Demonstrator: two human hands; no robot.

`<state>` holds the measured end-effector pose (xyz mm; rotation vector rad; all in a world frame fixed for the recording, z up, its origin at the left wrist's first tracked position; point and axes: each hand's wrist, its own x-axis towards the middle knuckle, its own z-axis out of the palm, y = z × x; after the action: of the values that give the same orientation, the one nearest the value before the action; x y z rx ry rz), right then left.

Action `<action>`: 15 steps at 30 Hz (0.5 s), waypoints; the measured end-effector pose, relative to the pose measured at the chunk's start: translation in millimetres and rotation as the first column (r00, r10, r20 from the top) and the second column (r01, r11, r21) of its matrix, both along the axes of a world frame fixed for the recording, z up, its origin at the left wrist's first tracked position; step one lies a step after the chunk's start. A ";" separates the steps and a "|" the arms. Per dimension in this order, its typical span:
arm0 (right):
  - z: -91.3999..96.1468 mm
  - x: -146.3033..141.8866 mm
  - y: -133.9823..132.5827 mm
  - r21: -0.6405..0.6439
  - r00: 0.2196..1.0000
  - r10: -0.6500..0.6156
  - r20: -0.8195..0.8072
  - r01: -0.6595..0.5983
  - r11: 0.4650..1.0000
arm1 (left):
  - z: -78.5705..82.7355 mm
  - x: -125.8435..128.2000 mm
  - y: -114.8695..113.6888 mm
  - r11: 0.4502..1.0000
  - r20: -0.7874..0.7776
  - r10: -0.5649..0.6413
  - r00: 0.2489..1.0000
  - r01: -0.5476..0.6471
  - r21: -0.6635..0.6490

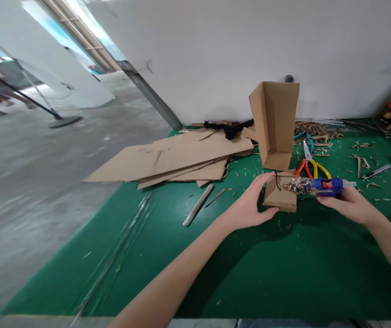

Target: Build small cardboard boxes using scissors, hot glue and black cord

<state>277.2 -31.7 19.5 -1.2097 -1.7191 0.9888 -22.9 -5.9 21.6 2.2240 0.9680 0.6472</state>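
Note:
My left hand [250, 205] grips a small cardboard box [280, 200] from its left side, thumb on the near face and fingers at the far edge. A thin black loop [277, 181] stands up from the box top. In my right hand [349, 202] is a blue hot glue gun [325, 185], with a clear glue stick [350, 184] out of its back end. Its nozzle, crusted with stringy debris, points left at the top of the box. Whether the tip touches the cardboard I cannot tell. Behind the box stands a tall open cardboard piece [277, 123].
Flat cardboard sheets [182, 155] lie at the back left, with black cord [229, 128] on them. Scissors [306, 155] and orange-yellow handled pliers [320, 169] sit behind the glue gun. A utility knife [376, 171] and cardboard scraps [321, 132] are to the right.

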 end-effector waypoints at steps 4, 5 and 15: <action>2.4 2.7 0.0 -0.064 0.997 0.076 0.005 -0.076 0.995 | 3.4 1.3 -0.6 0.999 -0.015 0.031 0.999 -0.030 0.035; 3.4 2.9 -0.4 -0.066 0.997 0.081 0.005 -0.080 0.995 | 4.4 1.2 -1.1 0.998 -0.019 0.031 0.999 -0.029 0.057; 5.4 -0.6 -3.3 -0.072 0.993 0.108 0.049 -0.104 0.992 | 11.9 -1.2 -6.6 0.953 -0.106 0.089 0.990 -0.054 0.298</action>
<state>276.6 -35.0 24.9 -1.2079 -1.8194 1.0963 -24.1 -12.5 33.5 2.5225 1.0739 0.7403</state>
